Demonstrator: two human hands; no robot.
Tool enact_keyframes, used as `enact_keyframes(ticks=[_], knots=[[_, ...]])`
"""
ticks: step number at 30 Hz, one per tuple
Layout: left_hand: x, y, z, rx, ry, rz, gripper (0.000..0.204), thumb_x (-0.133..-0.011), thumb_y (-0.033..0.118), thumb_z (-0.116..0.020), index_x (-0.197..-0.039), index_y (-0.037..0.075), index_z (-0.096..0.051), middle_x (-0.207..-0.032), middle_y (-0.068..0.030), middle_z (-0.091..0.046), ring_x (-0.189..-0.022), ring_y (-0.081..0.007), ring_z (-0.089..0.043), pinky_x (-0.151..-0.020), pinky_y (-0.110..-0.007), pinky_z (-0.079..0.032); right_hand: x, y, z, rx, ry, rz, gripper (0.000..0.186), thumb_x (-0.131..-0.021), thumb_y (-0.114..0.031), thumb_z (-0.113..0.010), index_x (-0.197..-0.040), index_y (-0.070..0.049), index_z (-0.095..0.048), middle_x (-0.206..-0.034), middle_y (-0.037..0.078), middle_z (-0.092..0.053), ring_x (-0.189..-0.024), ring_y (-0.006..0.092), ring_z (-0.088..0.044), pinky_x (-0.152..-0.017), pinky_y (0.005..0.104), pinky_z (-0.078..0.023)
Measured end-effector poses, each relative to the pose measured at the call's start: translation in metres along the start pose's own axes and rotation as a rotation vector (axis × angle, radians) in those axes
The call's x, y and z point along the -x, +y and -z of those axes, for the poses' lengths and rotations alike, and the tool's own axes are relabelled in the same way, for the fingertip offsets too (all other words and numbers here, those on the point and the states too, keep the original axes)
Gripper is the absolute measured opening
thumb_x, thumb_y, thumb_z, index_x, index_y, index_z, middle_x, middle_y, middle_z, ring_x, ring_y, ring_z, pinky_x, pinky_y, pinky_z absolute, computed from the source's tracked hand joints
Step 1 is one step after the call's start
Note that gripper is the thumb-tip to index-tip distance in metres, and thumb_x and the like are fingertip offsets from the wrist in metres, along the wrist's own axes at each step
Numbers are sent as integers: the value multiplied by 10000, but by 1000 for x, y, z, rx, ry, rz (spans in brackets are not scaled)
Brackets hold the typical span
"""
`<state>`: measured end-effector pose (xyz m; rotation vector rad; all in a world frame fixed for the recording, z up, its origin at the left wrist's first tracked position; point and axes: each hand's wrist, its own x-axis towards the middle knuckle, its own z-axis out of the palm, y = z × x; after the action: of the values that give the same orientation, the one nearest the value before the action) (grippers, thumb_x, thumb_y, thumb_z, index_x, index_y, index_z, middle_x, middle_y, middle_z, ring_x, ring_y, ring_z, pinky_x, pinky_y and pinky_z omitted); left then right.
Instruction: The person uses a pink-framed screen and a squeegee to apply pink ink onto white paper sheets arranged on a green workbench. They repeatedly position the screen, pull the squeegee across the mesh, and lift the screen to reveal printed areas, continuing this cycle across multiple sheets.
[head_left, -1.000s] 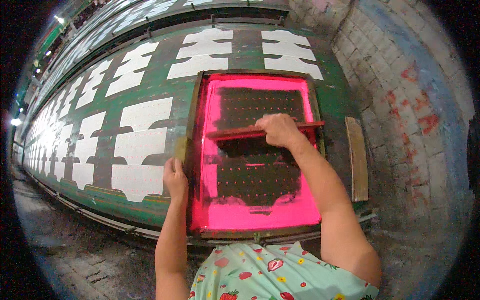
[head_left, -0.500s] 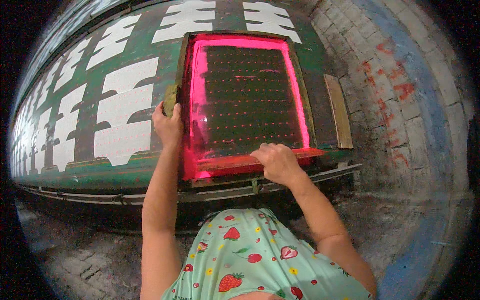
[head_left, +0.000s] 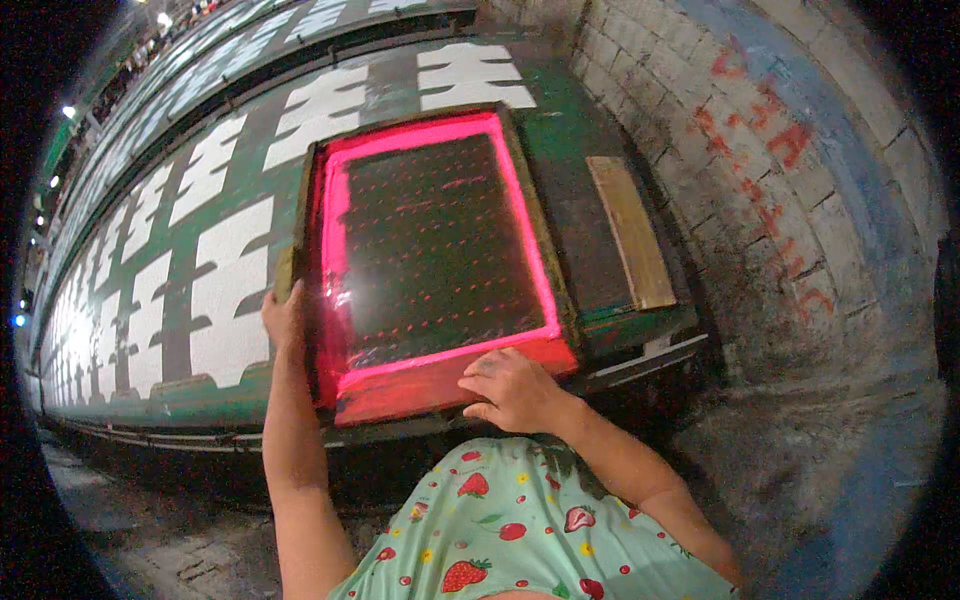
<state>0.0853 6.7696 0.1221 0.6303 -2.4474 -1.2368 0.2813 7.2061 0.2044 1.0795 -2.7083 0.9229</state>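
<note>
A wooden screen-printing frame (head_left: 545,245) with bright pink ink round its dark mesh (head_left: 430,250) lies over the green table, tilted in view. My left hand (head_left: 284,318) is closed on a wooden block (head_left: 285,270) at the frame's left side. Along the near end of the screen rests a wide squeegee (head_left: 400,392), its red, ink-stained face turned up. Over its middle is my right hand (head_left: 515,390), fingers bent and a little apart, the thumb separate. Whether the fingertips touch the squeegee is hard to make out.
Rows of white cut panels (head_left: 232,300) lie on the long green table (head_left: 160,408). A wooden strip (head_left: 632,230) lies right of the frame. A block wall (head_left: 760,230) with red painted marks rises at the right. A metal rail (head_left: 640,362) runs along the table's near edge.
The view has turned and moved back. The squeegee has tipped over toward me, and my right hand has loosened from its fist. The frame overlaps more of the white panel on its left.
</note>
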Motion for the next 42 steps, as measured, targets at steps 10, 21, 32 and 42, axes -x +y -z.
enact_keyframes(ticks=[10,21,32,42], knots=[[-20,-17,-9,-8,14,33,556,-876,468,-919,-1058,-44,-801,-865,-114,-772,-753,-224,-681,-712,-403,-538,122,128,61,-651,406,-909,359,-1023,-117,-771,-1370,-28,-734,-1240,112,-784,-1106,231,-748,-990,386,-594],[-10,0,-7,147,-8,59,349,-925,332,-903,-1015,8,-809,-852,-23,-730,-737,-142,-623,-681,-348,-498,102,144,33,-672,186,-936,623,-996,-234,-793,-1544,-1,-611,-1344,226,-753,-1064,248,-766,-961,405,-615],[-15,-11,-7,249,-14,152,323,-929,314,-908,-1035,34,-786,-863,23,-682,-754,-117,-571,-701,-338,-466,83,148,34,-974,318,-1076,432,-1061,-358,-725,-1248,30,-757,-1043,96,-792,-932,162,-695,-848,355,-553],[31,82,13,206,-90,208,271,-897,208,-902,-1057,20,-789,-871,16,-692,-761,-143,-608,-725,-346,-488,95,184,137,-1089,428,-1054,479,-1119,-471,-657,-861,-71,-720,-858,-26,-653,-789,100,-550,-738,344,-473]])
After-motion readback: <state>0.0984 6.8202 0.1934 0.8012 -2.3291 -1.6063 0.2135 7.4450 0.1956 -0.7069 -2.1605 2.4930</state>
